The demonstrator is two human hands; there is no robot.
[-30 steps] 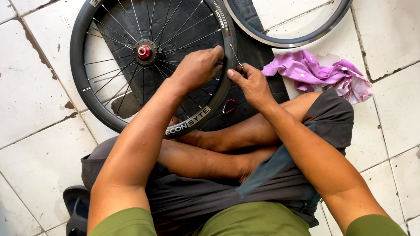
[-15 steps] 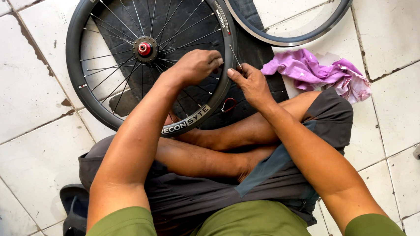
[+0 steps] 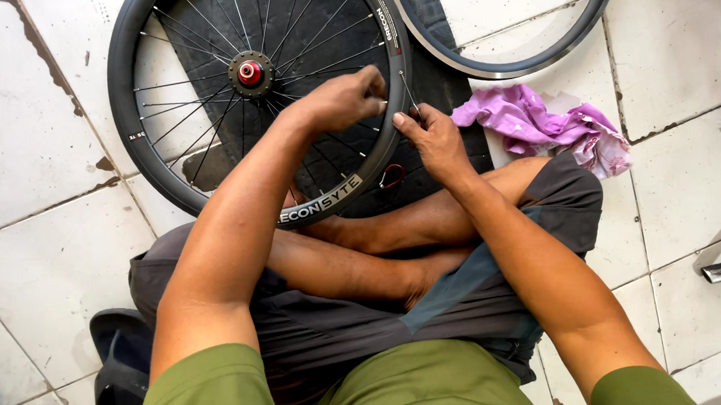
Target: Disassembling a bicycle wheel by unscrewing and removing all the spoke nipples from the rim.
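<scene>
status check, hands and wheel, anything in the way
Left hand fisted at the rim of the black wheel. Right hand pinching a thin spoke. Purple rag beside, apart.

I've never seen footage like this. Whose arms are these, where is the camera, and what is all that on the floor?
The camera sits on a person's head and looks down, so the two bare arms are that person's own. They sit cross-legged on a tiled floor. A black bicycle wheel with thin spokes and a red hub lies in front of them. The left hand is closed on the wheel's rim near the spokes. The right hand pinches something thin at the rim; what it is cannot be made out. A second rim lies farther off, with a crumpled purple cloth beside the knee and a dark sandal at the lower left.
</scene>
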